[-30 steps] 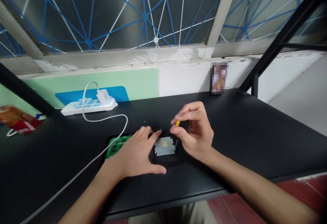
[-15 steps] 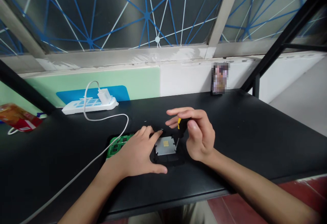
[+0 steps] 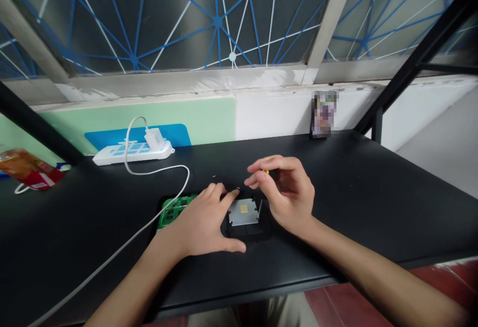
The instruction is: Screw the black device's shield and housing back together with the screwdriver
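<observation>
My left hand [image 3: 199,225] lies across a dark device casing with its thumb and fingers spread, steadying rather than grasping it. Left of that hand shows a green circuit board [image 3: 172,213]. On the right half of the casing sits a silver metal plate [image 3: 236,217] bearing a small beige square. My right hand [image 3: 293,195] is closed around a screwdriver [image 3: 260,209]; its thin shaft points down beside the plate's right edge. Most of the handle is hidden by the fingers, apart from a bit of yellow. Whether the tip touches a screw, I cannot tell.
A white power strip [image 3: 108,156] with a charger [image 3: 154,139] plugged in stands at the back left. Its white cable [image 3: 100,266] crosses over the circuit board toward me. A red and orange packet [image 3: 33,170] lies far left. A blurred upright rectangle [image 3: 323,115] leans on the wall.
The right hand has turned, its thumb swinging across toward the fingertips so the screwdriver handle is now mostly covered. My left hand stays in place on the casing. The view has shifted slightly.
</observation>
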Demonstrator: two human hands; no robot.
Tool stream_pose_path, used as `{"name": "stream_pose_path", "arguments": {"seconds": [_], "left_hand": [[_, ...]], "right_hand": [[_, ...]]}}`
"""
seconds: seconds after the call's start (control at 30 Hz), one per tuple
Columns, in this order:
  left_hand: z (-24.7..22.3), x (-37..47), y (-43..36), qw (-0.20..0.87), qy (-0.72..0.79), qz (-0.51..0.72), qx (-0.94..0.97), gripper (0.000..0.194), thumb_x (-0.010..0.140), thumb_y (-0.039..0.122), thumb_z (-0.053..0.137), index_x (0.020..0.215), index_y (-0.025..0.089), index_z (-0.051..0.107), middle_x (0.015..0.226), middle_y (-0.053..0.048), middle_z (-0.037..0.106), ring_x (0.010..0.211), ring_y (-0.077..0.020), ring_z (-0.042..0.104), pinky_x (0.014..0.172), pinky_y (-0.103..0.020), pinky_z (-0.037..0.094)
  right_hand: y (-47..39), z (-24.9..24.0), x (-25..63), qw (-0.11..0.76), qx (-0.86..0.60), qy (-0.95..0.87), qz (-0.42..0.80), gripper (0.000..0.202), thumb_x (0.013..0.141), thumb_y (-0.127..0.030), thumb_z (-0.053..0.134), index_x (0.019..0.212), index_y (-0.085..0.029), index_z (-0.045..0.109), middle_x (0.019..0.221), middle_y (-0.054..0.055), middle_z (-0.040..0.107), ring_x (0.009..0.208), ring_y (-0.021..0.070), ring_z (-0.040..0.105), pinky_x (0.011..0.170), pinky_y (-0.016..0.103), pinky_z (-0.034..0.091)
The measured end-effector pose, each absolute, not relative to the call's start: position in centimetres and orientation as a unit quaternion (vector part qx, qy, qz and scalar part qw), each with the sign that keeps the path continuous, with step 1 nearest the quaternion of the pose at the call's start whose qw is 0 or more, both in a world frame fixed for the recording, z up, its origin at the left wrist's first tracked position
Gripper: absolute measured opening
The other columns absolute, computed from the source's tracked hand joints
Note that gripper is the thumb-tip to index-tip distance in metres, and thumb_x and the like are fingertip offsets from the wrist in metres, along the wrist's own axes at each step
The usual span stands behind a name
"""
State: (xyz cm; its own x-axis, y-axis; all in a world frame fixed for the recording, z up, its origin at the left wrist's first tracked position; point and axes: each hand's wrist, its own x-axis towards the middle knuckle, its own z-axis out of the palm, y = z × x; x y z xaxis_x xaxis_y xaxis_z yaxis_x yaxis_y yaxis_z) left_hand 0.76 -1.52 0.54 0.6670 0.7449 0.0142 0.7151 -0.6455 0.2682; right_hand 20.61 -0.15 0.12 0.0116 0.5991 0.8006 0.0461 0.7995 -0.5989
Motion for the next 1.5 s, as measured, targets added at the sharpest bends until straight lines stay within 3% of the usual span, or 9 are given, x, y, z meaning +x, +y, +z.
{"name": "stream_pose_path", "arguments": {"seconds": [0.1,0.23,0.6,0.73,0.87,1.1,1.2,1.33,1.5], "left_hand": [[0.6,0.8,-1.6,0.121,0.405,0.061,0.904,0.102,0.073,0.071,0.073,0.153,0.019,0.035,0.124,-0.013,0.052,0.113,-0.0355,0.049,0.101,-0.052,0.045],[0.7,0.9,-1.5,0.125,0.403,0.062,0.905,0.101,0.073,0.07,0.072,0.152,0.02,0.036,0.122,-0.013,0.052,0.111,-0.035,0.05,0.099,-0.052,0.046],[0.3,0.7,-1.5,0.134,0.398,0.08,0.904,0.087,0.072,0.07,0.074,0.138,0.018,0.05,0.118,-0.012,0.053,0.108,-0.0344,0.051,0.096,-0.053,0.047],[0.2,0.6,-1.4,0.134,0.393,0.095,0.905,0.086,0.072,0.071,0.073,0.136,0.018,0.051,0.119,-0.013,0.054,0.11,-0.0363,0.051,0.096,-0.054,0.048],[0.4,0.7,-1.4,0.131,0.397,0.075,0.905,0.094,0.073,0.072,0.072,0.145,0.019,0.044,0.126,-0.015,0.053,0.116,-0.0387,0.05,0.099,-0.055,0.046],[0.3,0.7,-1.4,0.128,0.393,0.084,0.907,0.102,0.072,0.072,0.073,0.151,0.021,0.035,0.134,-0.016,0.05,0.119,-0.0387,0.049,0.102,-0.056,0.044],[0.4,0.7,-1.4,0.129,0.391,0.083,0.908,0.095,0.074,0.072,0.072,0.148,0.021,0.04,0.127,-0.014,0.053,0.114,-0.0368,0.051,0.099,-0.055,0.046],[0.5,0.8,-1.5,0.136,0.395,0.08,0.905,0.086,0.073,0.07,0.074,0.138,0.02,0.05,0.119,-0.012,0.054,0.109,-0.0346,0.052,0.096,-0.052,0.048],[0.3,0.7,-1.5,0.134,0.396,0.082,0.905,0.089,0.072,0.072,0.074,0.138,0.017,0.05,0.125,-0.015,0.053,0.116,-0.0382,0.049,0.099,-0.055,0.047]], "right_hand": [[-0.5,-0.1,20.4,0.671,-0.195,-0.664,0.264,0.02,0.102,-0.019,0.045,0.118,-0.026,0.055,0.108,0.003,0.072,0.077,0.0133,0.074,0.063,0.031,0.061],[-0.7,-0.3,20.4,0.673,-0.162,-0.663,0.286,0.021,0.104,-0.023,0.038,0.117,-0.025,0.054,0.113,0.005,0.071,0.081,0.0151,0.073,0.067,0.035,0.06],[-0.4,0.2,20.9,0.649,-0.215,-0.721,0.111,0.026,0.085,-0.025,0.074,0.109,-0.029,0.064,0.101,0.004,0.058,0.082,0.018,0.064,0.068,0.039,0.058],[-0.7,1.0,20.8,0.662,-0.22,-0.714,0.06,0.032,0.076,-0.013,0.082,0.102,-0.027,0.068,0.087,0.001,0.061,0.084,0.0188,0.061,0.071,0.039,0.056],[-0.9,1.0,20.7,0.667,-0.2,-0.712,0.09,0.034,0.082,-0.004,0.071,0.11,-0.024,0.067,0.093,0.003,0.069,0.085,0.0177,0.065,0.072,0.038,0.057],[-1.5,-0.2,20.5,0.672,-0.141,-0.685,0.243,0.028,0.101,-0.016,0.04,0.121,-0.023,0.059,0.112,0.007,0.072,0.098,0.0205,0.071,0.072,0.039,0.061],[-1.2,-0.2,20.5,0.665,-0.143,-0.699,0.22,0.023,0.099,-0.021,0.051,0.12,-0.026,0.058,0.114,0.006,0.069,0.094,0.0201,0.071,0.072,0.04,0.062],[-0.7,0.1,20.9,0.668,-0.198,-0.708,0.118,0.03,0.085,-0.025,0.074,0.113,-0.027,0.063,0.105,0.005,0.061,0.088,0.0204,0.066,0.069,0.04,0.062],[-0.8,0.6,21.0,0.673,-0.214,-0.705,0.067,0.04,0.075,-0.009,0.08,0.11,-0.027,0.068,0.092,0.003,0.067,0.083,0.0193,0.066,0.069,0.039,0.059]]}}
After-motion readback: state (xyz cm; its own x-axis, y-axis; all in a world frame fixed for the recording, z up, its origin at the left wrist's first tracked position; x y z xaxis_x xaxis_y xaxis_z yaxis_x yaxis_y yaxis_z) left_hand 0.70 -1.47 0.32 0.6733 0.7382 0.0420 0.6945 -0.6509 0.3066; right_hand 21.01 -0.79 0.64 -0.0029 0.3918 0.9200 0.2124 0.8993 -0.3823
